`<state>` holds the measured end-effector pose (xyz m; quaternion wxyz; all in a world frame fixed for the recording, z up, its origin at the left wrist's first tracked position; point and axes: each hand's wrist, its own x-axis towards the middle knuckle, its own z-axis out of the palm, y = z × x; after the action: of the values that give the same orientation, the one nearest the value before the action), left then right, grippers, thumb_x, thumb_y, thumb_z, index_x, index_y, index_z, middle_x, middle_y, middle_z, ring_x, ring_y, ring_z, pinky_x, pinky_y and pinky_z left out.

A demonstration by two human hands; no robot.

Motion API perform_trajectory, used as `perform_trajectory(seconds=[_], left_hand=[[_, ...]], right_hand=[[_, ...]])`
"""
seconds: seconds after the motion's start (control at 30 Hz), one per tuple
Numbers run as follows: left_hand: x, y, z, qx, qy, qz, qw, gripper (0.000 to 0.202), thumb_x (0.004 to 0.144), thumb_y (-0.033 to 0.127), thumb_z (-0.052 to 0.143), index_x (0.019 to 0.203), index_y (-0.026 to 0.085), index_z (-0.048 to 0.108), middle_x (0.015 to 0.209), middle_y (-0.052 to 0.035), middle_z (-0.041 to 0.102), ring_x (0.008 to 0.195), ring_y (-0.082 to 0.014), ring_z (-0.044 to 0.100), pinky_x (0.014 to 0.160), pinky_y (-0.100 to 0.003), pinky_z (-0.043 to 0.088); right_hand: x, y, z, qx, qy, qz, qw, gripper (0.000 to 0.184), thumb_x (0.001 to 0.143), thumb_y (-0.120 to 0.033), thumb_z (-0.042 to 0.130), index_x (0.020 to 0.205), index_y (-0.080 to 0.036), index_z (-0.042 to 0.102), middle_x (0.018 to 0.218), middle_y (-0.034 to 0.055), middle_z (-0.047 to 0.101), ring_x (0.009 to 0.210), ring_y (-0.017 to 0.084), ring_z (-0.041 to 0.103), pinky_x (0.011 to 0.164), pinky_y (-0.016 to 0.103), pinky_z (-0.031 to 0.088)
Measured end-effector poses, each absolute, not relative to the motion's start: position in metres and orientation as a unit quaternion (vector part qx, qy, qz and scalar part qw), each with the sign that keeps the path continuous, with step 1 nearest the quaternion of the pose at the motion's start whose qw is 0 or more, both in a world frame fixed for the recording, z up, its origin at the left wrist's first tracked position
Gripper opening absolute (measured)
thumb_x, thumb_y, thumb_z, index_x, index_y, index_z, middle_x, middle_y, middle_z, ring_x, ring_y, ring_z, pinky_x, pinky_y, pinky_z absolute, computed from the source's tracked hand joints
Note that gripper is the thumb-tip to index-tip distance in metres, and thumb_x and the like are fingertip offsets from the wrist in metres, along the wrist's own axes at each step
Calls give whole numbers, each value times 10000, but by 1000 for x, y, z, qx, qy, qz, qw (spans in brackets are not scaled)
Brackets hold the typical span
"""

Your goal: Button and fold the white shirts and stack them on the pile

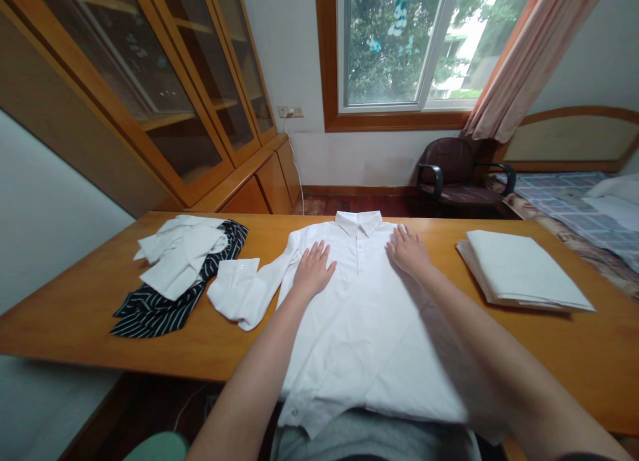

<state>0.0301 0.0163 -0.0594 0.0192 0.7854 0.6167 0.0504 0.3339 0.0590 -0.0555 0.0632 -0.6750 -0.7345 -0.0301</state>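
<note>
A white collared shirt (357,314) lies front-up and spread on the wooden table (90,295), collar at the far side, hem hanging over the near edge. My left hand (313,269) rests flat and open on the shirt's left chest. Flat and open too, my right hand (407,249) lies on the right shoulder, close to the collar. The shirt's left sleeve (239,291) is bent on the table, its cuff pointing away from me.
A heap of white and black-striped garments (182,268) lies at the table's left. A folded white stack (519,268) sits at the right. Behind the table are a glass-door cabinet (164,95), a dark armchair (462,171), a window and a bed (589,208).
</note>
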Motion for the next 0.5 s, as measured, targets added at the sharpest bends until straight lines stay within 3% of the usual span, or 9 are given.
perform_trajectory(seconds=[0.17, 0.5], left_hand=[[29, 21, -62, 789, 610, 68, 20, 630, 1025, 500, 274, 1573, 194, 325, 1669, -68, 221, 1556, -224, 166, 1275, -451, 135], [29, 19, -61, 789, 610, 71, 14, 618, 1025, 492, 299, 1571, 205, 330, 1665, -66, 237, 1552, -231, 183, 1270, -450, 144]], right_hand=[[308, 22, -69, -603, -794, 3, 73, 686, 1024, -521, 282, 1558, -93, 336, 1652, 155, 246, 1531, 303, 219, 1220, 520, 218], [354, 32, -75, -647, -759, 7, 71, 680, 1027, -523, 283, 1539, -85, 373, 1632, 157, 301, 1524, 287, 249, 1228, 508, 210]])
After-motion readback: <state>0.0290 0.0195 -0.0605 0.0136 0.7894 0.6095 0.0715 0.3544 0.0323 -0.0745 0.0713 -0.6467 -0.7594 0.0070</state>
